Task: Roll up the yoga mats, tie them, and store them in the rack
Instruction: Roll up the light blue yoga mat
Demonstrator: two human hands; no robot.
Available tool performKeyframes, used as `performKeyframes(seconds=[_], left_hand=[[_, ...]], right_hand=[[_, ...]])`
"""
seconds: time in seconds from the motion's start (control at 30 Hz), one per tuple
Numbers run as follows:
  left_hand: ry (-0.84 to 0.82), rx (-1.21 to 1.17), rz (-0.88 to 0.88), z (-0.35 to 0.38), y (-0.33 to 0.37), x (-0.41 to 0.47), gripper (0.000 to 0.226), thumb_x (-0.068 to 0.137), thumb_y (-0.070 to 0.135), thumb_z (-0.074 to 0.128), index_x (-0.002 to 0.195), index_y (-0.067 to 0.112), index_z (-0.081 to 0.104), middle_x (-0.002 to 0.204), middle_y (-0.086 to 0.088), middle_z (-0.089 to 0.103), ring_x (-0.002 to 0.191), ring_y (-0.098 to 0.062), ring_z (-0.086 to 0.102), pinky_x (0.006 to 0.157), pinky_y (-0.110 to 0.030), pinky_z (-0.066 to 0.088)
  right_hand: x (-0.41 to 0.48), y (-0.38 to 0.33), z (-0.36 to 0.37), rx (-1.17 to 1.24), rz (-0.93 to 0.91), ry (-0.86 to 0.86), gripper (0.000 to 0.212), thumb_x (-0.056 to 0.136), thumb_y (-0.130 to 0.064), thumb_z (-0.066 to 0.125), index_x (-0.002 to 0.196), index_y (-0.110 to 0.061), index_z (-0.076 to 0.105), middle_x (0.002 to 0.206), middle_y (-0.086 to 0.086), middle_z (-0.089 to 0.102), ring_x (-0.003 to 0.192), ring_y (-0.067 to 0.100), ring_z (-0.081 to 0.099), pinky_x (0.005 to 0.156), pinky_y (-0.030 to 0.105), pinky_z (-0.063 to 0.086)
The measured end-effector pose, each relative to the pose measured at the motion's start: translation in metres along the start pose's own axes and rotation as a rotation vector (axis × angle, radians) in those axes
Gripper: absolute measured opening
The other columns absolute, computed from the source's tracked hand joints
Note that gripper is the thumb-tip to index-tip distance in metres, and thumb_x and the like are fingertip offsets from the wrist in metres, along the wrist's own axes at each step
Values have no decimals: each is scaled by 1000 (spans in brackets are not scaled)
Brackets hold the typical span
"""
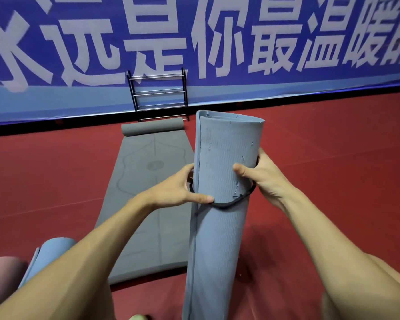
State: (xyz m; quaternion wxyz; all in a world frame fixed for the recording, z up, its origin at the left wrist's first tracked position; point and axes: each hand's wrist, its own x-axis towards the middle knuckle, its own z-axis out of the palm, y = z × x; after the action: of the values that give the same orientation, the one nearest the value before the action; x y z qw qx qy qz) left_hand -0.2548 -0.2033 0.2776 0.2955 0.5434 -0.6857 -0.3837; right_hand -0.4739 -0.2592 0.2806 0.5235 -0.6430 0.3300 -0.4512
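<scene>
The left hand (183, 188) curls round the left edge of the rolled blue yoga mat (219, 239), and its thumb presses the black strap (229, 203) onto the front of the roll. The right hand (261, 179) grips the same roll from 3 o'clock, thumb in front, fingers behind. The roll stands nearly upright on the red floor (333, 158), and the strap goes around its middle. At 10 o'clock a grey yoga mat (143, 204) lies flat, its far end rolled. Behind it, at 11 o'clock, the rack (158, 95) stands against the blue banner (286, 88). At 8 o'clock lie another blue roll (51, 250) and a pink roll (2, 273).
</scene>
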Motion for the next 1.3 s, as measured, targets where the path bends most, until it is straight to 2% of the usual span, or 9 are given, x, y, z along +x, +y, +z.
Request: performKeyframes(seconds=[0.13,0.23,0.5,0.63,0.83,1.0,1.17,1.23,1.3], left_hand=[[-4,-103,-18,5,-5,3,65,70,25,85,118,38,44,127,12,54,110,5,55,90,-15,48],[19,-152,-71,7,-12,4,92,53,42,89,131,32,41,134,8,50,119,-7,53,101,-34,47],[-36,-193,-88,23,-27,6,60,69,9,84,110,35,49,117,14,62,107,0,61,93,-25,51],[-16,-187,-109,20,-32,3,78,53,34,91,119,34,50,124,8,62,119,-12,56,101,-35,47],[-63,-232,-105,16,-30,-3,70,68,13,85,120,32,41,122,11,60,110,-1,60,93,-21,50],[-36,-219,-22,16,-28,-9,60,71,6,81,115,33,49,119,11,65,109,-3,62,93,-23,50],[24,-187,-5,17,-29,-13,73,64,17,89,125,22,48,122,8,64,111,-5,61,96,-27,50],[36,-141,-27,17,-32,-13,102,56,36,92,138,18,33,133,9,54,119,-4,55,100,-33,48],[13,-100,-48,13,-28,-18,114,56,48,87,144,24,18,136,17,44,121,4,49,100,-27,46]], right_hand=[[-2,11,1,-20,41,-20,135,24,-63,90,138,-21,33,130,-7,57,115,2,57,91,20,49],[-3,19,-2,-48,70,-53,137,26,-56,93,143,-24,27,133,-10,53,118,0,54,96,22,48],[-7,37,-1,-110,120,-63,105,42,-33,90,131,-13,39,130,-1,57,115,6,57,92,23,50],[-11,44,-3,-122,182,-133,114,48,-30,89,143,-28,25,133,-9,53,116,0,55,95,21,48],[-17,50,9,-237,229,-210,128,58,-18,91,151,-25,4,146,-8,36,129,5,40,104,27,41],[-20,48,13,-140,275,-211,111,71,-16,82,150,-39,7,135,-13,48,115,8,53,61,13,44],[-25,38,21,-69,248,-184,108,69,-25,86,147,-40,14,136,-6,51,97,4,56,49,12,44],[-25,31,23,-106,220,-196,122,50,-57,87,146,-35,14,140,-10,45,108,-2,52,61,12,48],[-23,25,20,-100,262,-199,132,34,-86,71,145,-37,17,144,-16,40,122,2,48,86,31,51]])
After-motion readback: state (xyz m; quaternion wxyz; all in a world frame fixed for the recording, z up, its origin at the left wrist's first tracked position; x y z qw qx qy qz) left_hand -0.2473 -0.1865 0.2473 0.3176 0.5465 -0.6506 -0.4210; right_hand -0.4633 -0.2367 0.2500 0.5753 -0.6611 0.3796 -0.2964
